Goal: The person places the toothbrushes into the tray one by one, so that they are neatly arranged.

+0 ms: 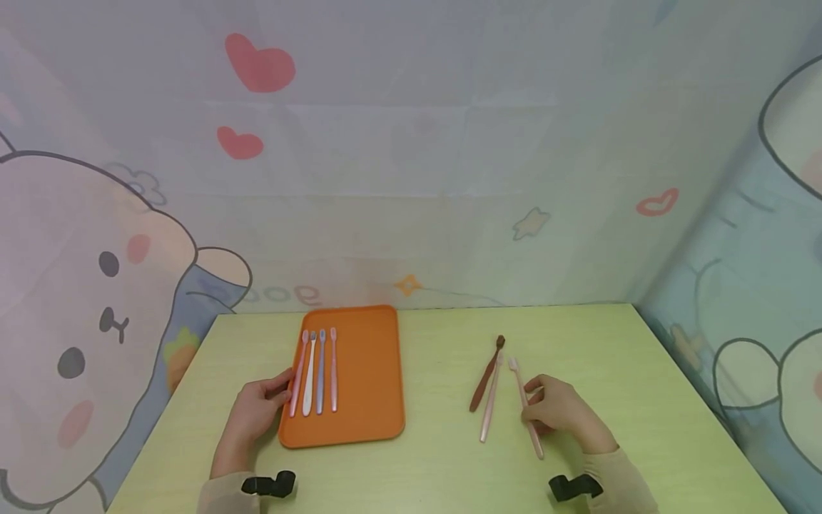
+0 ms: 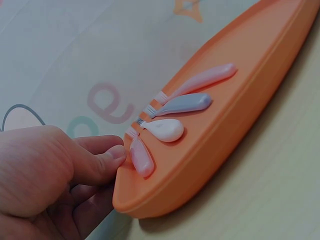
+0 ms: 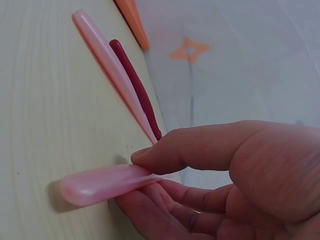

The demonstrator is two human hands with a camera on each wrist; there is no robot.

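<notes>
My left hand [image 1: 255, 408] grips the left edge of an orange tray [image 1: 369, 371], thumb over the rim and fingers against the outside. Inside the tray, toothbrushes lie side by side, heads toward the back: a pink one [image 1: 298, 378] beside my thumb, a white one [image 2: 165, 130], a blue one [image 2: 187, 103] and another pink one [image 2: 207, 77]. On the right, my right hand [image 1: 555, 407] pinches a pink toothbrush [image 3: 95, 187] by its handle between thumb and fingers, low over the table. The fingers partly hide the brush's middle.
Left of my right hand, a dark red toothbrush [image 1: 483, 385] and a pale pink toothbrush [image 1: 490, 410] lie on the pale yellow table [image 1: 437, 471], crossing near their heads. A patterned cloth [image 1: 411, 143] hangs behind the table's back edge.
</notes>
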